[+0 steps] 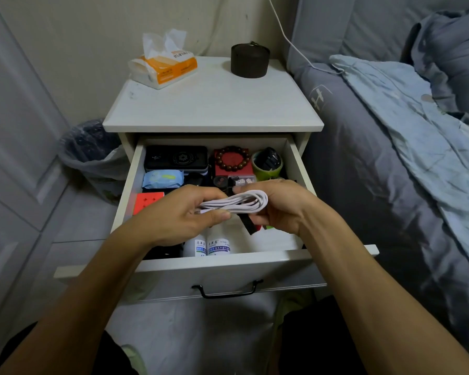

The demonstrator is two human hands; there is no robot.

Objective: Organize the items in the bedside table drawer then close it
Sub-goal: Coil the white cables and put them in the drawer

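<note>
The bedside table drawer [228, 262] is pulled out. Above its middle, my left hand [173, 215] and my right hand [279, 209] both grip a coiled white cable [241, 203], one hand at each end; a black strap [248, 224] hangs below it. Inside the drawer lie a black case [175, 158], a blue wipes pack [163, 178], a red cube [148, 203], a bead bracelet [232, 158] on a red box, a green cup [267, 163] holding a black plug, and two white bottles [210, 246] at the front.
On the table top [214, 104] stand a tissue pack [163, 64] and a dark round tin [249, 60]. A lined waste bin [92, 155] sits to the left. The bed [390, 158] with blue bedding lies to the right. The drawer front carries a black handle [226, 290].
</note>
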